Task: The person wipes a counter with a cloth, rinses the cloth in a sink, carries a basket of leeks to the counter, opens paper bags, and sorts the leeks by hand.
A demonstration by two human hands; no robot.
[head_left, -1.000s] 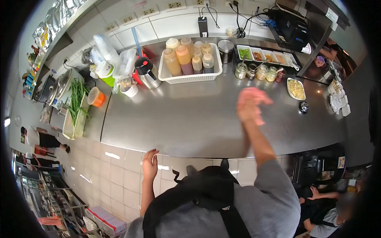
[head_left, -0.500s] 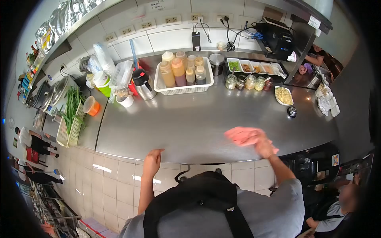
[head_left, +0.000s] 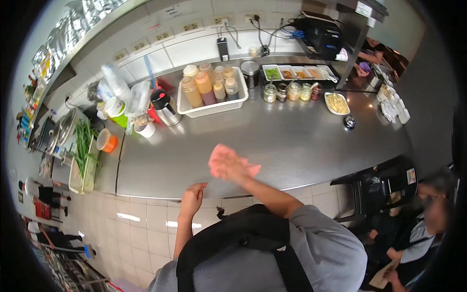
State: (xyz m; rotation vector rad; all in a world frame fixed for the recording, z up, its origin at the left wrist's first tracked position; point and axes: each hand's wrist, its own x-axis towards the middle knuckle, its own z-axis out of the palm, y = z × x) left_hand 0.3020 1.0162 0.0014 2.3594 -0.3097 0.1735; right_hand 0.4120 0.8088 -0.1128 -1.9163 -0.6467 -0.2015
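Note:
My right hand point(head_left: 234, 170) presses a crumpled pink cloth point(head_left: 220, 155) onto the stainless steel counter point(head_left: 292, 151), left of centre; part of the cloth sticks out on either side of the hand. Close to the counter's front edge is my left hand point(head_left: 193, 198), its fingers curled in and nothing visible in them. Further back, a white basket point(head_left: 214, 111) holds several squeeze bottles. Left of it stands a steel thermos jug point(head_left: 168, 109) with a black top.
Small jars point(head_left: 293, 91) line up before a tray of white containers point(head_left: 316, 73). A dish of chopped food point(head_left: 336, 103) and a small dark round object point(head_left: 349, 121) sit at right. Green stalks point(head_left: 85, 143) fill a basket at left. Other people point(head_left: 423, 238) are at lower right.
My right hand has swept the pink cloth leftward across the counter, closer to my left hand. The whole view has shifted slightly. My left hand remains by the front edge.

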